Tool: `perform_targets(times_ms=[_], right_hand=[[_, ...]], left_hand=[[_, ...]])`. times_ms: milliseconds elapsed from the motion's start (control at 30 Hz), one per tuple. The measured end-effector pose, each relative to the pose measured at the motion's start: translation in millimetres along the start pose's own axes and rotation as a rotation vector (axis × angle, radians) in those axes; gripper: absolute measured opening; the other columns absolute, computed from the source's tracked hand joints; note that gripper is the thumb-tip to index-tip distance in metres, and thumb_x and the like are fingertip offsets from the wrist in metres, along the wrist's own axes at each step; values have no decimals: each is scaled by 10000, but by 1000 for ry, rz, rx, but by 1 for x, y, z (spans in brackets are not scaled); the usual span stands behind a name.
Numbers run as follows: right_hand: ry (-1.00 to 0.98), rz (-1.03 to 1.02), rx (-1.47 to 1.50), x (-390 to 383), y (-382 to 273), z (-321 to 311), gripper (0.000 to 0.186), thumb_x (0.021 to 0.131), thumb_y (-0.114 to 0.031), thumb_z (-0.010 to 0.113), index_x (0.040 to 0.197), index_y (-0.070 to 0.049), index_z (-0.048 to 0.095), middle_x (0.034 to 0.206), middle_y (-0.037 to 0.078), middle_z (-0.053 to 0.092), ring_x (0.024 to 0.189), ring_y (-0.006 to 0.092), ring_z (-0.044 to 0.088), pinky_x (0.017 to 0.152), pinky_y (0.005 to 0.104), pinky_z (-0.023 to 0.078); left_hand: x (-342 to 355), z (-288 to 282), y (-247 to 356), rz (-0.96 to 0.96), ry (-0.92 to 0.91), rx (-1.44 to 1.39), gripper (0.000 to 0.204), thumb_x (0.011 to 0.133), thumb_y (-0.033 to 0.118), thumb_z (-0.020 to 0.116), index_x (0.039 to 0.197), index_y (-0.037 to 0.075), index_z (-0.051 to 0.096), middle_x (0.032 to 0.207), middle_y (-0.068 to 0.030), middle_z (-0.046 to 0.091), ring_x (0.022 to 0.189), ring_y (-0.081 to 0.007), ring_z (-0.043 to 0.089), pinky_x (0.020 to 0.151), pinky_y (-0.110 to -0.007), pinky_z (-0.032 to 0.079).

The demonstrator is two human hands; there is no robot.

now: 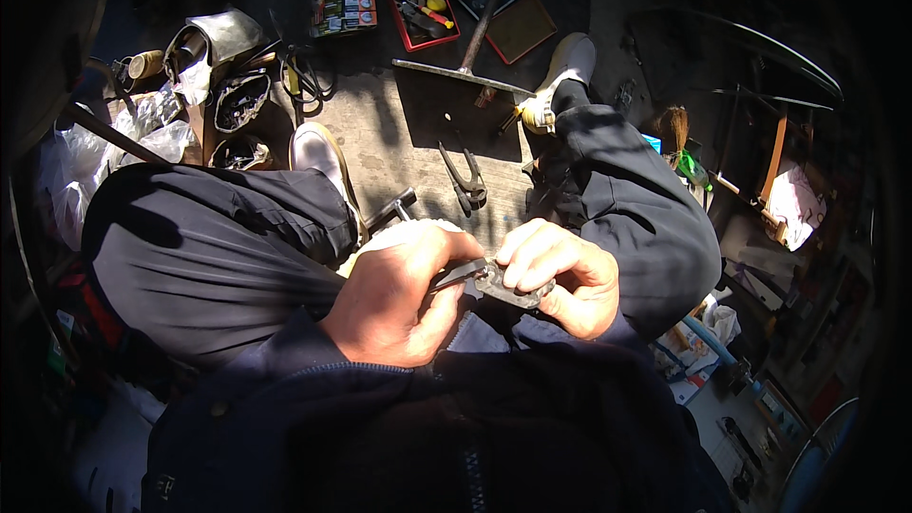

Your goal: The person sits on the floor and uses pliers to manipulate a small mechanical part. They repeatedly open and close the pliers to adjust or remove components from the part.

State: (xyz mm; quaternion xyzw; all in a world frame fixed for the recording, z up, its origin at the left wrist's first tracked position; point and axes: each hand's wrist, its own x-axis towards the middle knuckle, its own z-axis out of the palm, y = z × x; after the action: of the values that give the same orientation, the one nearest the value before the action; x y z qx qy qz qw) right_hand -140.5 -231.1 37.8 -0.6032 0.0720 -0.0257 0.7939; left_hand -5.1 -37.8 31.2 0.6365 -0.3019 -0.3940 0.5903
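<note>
My left hand (394, 299) is closed around a dark flat piece (460, 275) whose end sticks out between thumb and fingers. In my right hand (562, 275) a small greyish, worn part with an uneven edge (508, 289) is pinched between thumb and fingers. The two pieces meet in front of my body, and the fingers hide much of both. Just beyond my left hand shows a metal tool head, like a hammer's (392, 210). Farther out, a pair of pincers (464, 179) lies on the floor with its handles apart.
A T-shaped metal stand (465, 71) rises between my shoes. Behind it sit a red tray of tools (421, 42) and a box of small packets (343, 14). Bags and open pouches (242, 100) crowd the left; a broom (675, 123) and a green bottle (694, 171) are at right.
</note>
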Motion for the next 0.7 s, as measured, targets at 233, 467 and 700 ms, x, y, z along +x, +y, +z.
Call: perform_targets(times_ms=[233,467,700], right_hand=[[26,13,14,-2,0,1,155,938,-79,725,1067,5,704,1049,138,701,1050,262,641,956,392,488],[63,27,-30,-4,3,1,133,932,-55,712,1015,11,632,996,162,677,985,292,635,907,423,511],[90,50,80,-6,4,1,190,921,-78,747,1054,38,678,1049,171,680,1031,279,647,954,426,500]], left_hand=[[0,-6,2,-38,-85,55,281,811,-57,640,1090,-36,617,975,-192,680,889,-322,708,811,-369,540],[2,-4,-2,57,-33,75,275,770,13,656,1043,6,632,896,-168,640,825,-368,647,756,-437,508],[-1,-10,0,9,-110,87,322,793,-80,631,1113,-42,630,1038,-215,684,989,-377,705,887,-389,552]])
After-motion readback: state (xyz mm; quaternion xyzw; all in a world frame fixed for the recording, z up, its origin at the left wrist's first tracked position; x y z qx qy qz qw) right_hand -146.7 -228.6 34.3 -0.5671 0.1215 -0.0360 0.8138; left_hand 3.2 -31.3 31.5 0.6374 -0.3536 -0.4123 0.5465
